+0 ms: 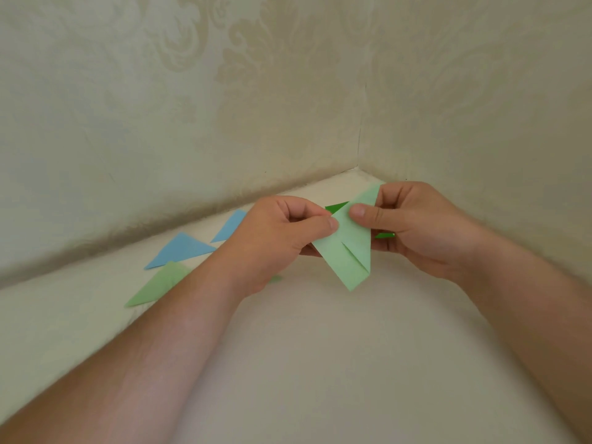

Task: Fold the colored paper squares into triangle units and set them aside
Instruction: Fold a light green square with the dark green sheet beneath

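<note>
A partly folded light green paper (349, 251) is held up above the white table (320, 363), its point hanging down. My left hand (282, 238) pinches its left edge between thumb and fingers. My right hand (413, 225) pinches its upper right part, thumb on the front. Behind my hands lies a dark green paper (336, 207), mostly hidden. On the table to the left lie two folded blue triangles (181, 251) (229, 226) and a light green triangle (157, 285).
The table sits in a corner between two cream patterned walls (360, 139). A small green scrap (275, 278) shows under my left wrist. The white surface extends toward me between my forearms.
</note>
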The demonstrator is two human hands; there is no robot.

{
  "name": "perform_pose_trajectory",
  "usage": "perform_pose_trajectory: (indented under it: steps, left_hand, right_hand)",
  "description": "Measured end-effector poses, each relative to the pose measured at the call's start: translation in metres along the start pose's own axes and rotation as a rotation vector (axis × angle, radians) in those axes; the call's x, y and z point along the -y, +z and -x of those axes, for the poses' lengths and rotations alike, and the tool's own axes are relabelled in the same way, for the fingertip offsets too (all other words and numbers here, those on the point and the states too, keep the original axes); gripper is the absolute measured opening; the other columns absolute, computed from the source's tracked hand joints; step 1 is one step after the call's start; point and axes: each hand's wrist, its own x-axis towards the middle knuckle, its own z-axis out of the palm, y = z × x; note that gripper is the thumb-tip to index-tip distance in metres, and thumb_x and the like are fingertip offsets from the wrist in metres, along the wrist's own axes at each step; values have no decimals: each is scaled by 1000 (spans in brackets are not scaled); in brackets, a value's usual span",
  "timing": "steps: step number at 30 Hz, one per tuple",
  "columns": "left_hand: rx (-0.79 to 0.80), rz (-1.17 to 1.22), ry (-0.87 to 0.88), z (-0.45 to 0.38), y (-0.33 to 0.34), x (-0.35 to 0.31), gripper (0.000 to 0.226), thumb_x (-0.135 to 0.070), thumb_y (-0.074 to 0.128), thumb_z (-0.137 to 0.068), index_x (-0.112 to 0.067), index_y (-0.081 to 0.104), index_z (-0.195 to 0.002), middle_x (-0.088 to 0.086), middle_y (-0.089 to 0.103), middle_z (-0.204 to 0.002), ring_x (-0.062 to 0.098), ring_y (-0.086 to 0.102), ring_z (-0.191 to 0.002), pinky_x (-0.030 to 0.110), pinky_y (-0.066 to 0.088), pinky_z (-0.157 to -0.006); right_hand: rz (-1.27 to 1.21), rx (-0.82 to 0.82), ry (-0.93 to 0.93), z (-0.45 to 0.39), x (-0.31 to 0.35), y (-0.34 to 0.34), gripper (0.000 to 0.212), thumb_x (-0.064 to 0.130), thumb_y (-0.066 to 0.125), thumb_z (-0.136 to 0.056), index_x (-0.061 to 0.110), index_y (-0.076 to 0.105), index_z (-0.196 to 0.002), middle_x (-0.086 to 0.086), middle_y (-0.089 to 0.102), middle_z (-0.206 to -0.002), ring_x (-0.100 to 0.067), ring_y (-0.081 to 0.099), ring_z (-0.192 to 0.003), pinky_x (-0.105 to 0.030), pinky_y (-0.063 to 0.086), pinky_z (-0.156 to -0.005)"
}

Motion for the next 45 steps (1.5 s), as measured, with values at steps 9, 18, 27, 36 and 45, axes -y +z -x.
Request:
perform_pose_trajectory:
  steps: [9,18,27,36,45]
  left_hand:
    - [-55,63,16,-2,-3,0,9,-6,68,-95,-3,76,-90,15,79,-95,26,77,-89,34,61,-80]
    - [-75,76,30,-3,-2,0,11,-6,68,-95,-3,75,-88,15,79,-93,26,77,-89,33,61,-79]
    - [-132,122,49,-6,-2,1,11,-7,67,-97,-3,76,-91,17,79,-98,32,76,-96,41,63,-86]
    - [-185,114,43,-8,-4,3,11,-11,69,-96,-9,78,-89,12,79,-96,21,74,-87,37,62,-83]
    - [-159,116,-1,-9,-4,3,5,-11,66,-98,-10,70,-94,13,76,-94,23,71,-83,36,62,-78]
  right_hand:
    - [81,137,79,3,-2,1,47,44,72,-79,11,74,-112,-7,75,-102,-20,60,-85,-30,52,-75]
    - [176,-4,-57,1,0,3,33,37,74,-82,12,62,-64,-1,53,-57,-15,45,-53,-21,37,-49]
    - [220,-68,-109,-2,-2,2,30,20,73,-92,7,63,-68,0,57,-57,-12,44,-52,-20,37,-49]
    - [296,-57,-109,-4,-5,0,36,25,70,-96,-7,64,-82,-1,51,-57,-15,42,-52,-24,36,-51]
    - [261,-134,-173,-6,-7,0,13,15,70,-97,9,73,-86,8,64,-60,-11,49,-50,-19,43,-50]
